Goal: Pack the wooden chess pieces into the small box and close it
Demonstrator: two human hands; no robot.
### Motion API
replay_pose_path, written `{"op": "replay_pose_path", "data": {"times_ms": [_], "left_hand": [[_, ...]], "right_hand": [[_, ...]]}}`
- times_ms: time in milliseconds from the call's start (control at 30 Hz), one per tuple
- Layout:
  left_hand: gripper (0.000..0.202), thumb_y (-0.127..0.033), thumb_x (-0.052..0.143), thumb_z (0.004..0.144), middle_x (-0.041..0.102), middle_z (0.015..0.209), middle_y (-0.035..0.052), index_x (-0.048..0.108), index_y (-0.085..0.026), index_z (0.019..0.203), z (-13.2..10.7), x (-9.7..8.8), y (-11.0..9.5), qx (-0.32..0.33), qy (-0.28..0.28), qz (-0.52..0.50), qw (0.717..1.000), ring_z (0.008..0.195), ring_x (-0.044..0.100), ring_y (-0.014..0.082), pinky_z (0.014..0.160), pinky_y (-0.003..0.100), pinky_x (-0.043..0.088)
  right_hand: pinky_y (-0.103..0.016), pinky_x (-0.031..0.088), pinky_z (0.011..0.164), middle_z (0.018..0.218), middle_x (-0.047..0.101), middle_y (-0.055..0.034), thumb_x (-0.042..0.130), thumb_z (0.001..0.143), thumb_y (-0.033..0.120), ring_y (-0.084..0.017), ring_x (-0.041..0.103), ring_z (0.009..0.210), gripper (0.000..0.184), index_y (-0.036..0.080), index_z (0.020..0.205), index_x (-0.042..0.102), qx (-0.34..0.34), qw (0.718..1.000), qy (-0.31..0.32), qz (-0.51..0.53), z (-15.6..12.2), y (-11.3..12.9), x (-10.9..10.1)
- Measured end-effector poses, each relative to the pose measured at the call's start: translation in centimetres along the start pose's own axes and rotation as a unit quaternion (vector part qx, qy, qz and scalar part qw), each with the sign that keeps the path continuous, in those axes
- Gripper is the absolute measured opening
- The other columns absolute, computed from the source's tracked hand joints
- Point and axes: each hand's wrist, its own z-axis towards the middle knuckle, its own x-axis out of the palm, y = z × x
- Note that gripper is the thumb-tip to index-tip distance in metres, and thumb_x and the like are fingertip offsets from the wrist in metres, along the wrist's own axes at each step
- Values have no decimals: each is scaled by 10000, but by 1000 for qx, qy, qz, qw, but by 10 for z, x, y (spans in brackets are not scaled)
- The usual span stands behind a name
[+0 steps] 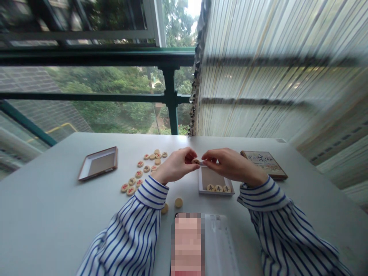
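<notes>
My left hand (178,165) pinches a Chinese chess piece (196,161) between thumb and fingers, above the left rim of a shallow box tray (200,182). Just across from it, my right hand (225,163) hovers over the tray, thumb and forefinger apart with nothing visible between them. Three round wooden pieces with black characters (219,188) lie in a row along the tray's near edge. The tray's far part is partly hidden by my right hand. Left of my left hand, several loose pieces with red or black characters (139,174) are scattered, some behind my wrist.
A second shallow box part (97,176) lies at the left, and a decorated box lid (264,164) at the right. Two blank-faced pieces, one of them this disc (178,202), sit nearer me. A phone-like object with a pixelated screen (187,241) stands at the white table's (57,214) front, beside a clear plastic case (220,241).
</notes>
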Motion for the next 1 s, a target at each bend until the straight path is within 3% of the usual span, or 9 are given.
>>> {"op": "replay_pose_path", "data": {"times_ms": [133, 533, 1000], "left_hand": [[248, -256, 614, 699, 605, 756, 25, 499, -141, 887, 2, 6, 4, -3, 10, -46, 999, 695, 586, 126, 627, 270, 482], [269, -192, 626, 676, 589, 732, 5, 468, -153, 891, 4, 13, 9, 2, 17, -81, 997, 680, 592, 119, 603, 253, 482], [292, -181, 628, 680, 629, 784, 40, 450, -145, 908, 1, 5, 3, -30, 58, -113, 991, 739, 609, 138, 655, 291, 491]], "right_hand": [[-232, 368, 567, 731, 642, -32, 433, 839, 393, -112, 550, 627, 286, 200, 882, 640, -2, 1000, -4, 12, 1, 3, 1], [-229, 379, 591, 738, 649, -26, 464, 830, 314, -109, 564, 650, 218, 195, 877, 641, -14, 999, -3, 36, 2, 0, 6], [-223, 381, 594, 745, 649, -18, 469, 823, 281, -106, 563, 651, 196, 201, 894, 633, -19, 999, -16, 44, 3, -1, 6]]}}
